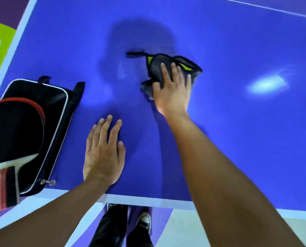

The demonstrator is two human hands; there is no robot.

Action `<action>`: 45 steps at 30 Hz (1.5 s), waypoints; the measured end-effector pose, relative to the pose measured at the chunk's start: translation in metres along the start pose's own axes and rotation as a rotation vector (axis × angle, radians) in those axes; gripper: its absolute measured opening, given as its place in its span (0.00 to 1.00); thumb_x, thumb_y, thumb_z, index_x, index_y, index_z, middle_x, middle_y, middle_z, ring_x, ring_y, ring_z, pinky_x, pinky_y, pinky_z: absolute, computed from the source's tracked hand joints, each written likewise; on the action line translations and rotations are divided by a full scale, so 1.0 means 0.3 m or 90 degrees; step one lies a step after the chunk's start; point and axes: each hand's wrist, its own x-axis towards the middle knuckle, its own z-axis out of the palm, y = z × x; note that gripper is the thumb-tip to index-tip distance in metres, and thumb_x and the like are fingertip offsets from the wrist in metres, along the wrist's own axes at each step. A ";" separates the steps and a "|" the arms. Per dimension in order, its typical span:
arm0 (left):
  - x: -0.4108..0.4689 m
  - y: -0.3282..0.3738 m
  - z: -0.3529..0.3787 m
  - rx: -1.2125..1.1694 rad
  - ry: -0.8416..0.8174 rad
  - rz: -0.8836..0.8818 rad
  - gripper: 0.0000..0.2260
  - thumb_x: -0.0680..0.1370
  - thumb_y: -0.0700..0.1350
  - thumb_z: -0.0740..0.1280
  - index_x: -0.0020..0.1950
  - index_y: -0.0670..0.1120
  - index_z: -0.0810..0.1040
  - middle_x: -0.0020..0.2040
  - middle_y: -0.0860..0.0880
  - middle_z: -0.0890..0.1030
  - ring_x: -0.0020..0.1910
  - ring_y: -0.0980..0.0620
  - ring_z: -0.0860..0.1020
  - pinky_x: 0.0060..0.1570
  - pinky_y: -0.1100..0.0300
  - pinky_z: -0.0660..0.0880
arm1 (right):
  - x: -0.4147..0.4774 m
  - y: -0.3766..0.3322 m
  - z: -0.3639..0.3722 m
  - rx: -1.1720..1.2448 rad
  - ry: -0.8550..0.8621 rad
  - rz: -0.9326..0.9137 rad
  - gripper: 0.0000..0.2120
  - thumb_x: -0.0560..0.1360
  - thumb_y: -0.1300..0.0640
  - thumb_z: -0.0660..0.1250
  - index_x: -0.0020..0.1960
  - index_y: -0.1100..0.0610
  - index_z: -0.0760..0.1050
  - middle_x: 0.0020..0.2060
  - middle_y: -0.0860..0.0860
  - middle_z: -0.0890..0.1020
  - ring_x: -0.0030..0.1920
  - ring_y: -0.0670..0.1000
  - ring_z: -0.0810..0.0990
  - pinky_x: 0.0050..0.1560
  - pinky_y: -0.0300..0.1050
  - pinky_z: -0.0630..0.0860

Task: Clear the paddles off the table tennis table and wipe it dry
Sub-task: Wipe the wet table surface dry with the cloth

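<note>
Cloth (158,69) looks soft and limp: press mid-bunch, as the flat right hand (171,93) does; left hand (103,150) lies spread at the table (237,139) near edge.

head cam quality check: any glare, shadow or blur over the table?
Head view: the person's own shadow darkens the middle of the table tennis table, reaching the grey cloth; a bright light reflection glares to its right; the right hand and cloth are motion-blurred, the left hand sharper; the wide-angle lens splays the table's white edge lines.
</note>
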 end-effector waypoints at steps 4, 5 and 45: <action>-0.005 0.000 0.003 -0.010 0.007 0.003 0.26 0.82 0.51 0.49 0.80 0.47 0.60 0.81 0.45 0.58 0.81 0.45 0.53 0.79 0.54 0.45 | -0.079 0.481 -0.103 -0.026 0.050 0.184 0.33 0.77 0.40 0.51 0.81 0.46 0.60 0.81 0.53 0.60 0.81 0.53 0.56 0.80 0.59 0.47; -0.006 0.003 0.006 -0.014 0.011 0.001 0.26 0.82 0.51 0.49 0.80 0.47 0.60 0.81 0.45 0.58 0.81 0.45 0.53 0.79 0.53 0.45 | -0.101 0.585 -0.138 -0.022 0.045 0.243 0.33 0.77 0.40 0.50 0.81 0.46 0.58 0.81 0.53 0.58 0.81 0.53 0.55 0.80 0.59 0.46; -0.009 -0.024 0.037 -0.127 0.087 0.040 0.23 0.83 0.47 0.57 0.78 0.42 0.65 0.79 0.41 0.62 0.77 0.38 0.61 0.78 0.44 0.56 | -0.307 0.266 -0.061 -0.011 0.030 0.164 0.30 0.81 0.45 0.54 0.82 0.48 0.56 0.82 0.55 0.55 0.82 0.54 0.52 0.81 0.57 0.43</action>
